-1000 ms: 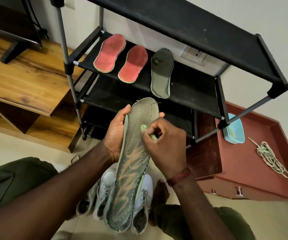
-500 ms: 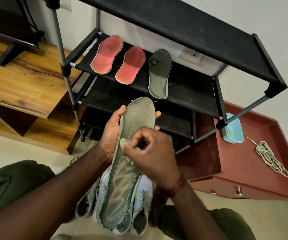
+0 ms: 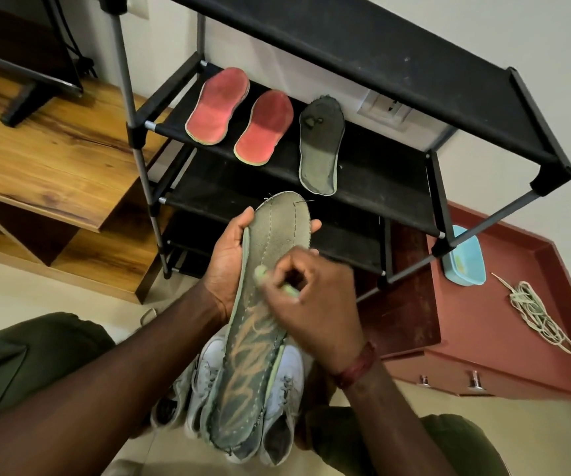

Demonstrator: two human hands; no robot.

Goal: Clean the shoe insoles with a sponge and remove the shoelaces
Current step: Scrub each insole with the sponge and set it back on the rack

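My left hand (image 3: 226,259) grips the upper part of a long grey-green insole (image 3: 248,379) with orange wet streaks, held up in front of me. My right hand (image 3: 315,297) pinches a small pale green sponge (image 3: 290,292) and presses it on the middle of that insole. Light grey shoes (image 3: 289,379) with laces stand on the floor just under the insole. Two red insoles (image 3: 218,106) (image 3: 265,127) and a second grey-green insole (image 3: 320,146) lie on the middle shelf of the black rack (image 3: 390,173). Loose pale laces (image 3: 535,314) lie in a heap on the red cabinet top.
A light blue tub (image 3: 464,261) sits on the red cabinet (image 3: 504,338) at the right, beside the rack's leg. A wooden TV unit (image 3: 36,156) stands at the left. My knees in dark green trousers frame the shoes on the pale floor.
My right hand has slid the sponge back and forth along the insole, ending a little lower and further right than half a second ago. The left hand keeps the same hold.
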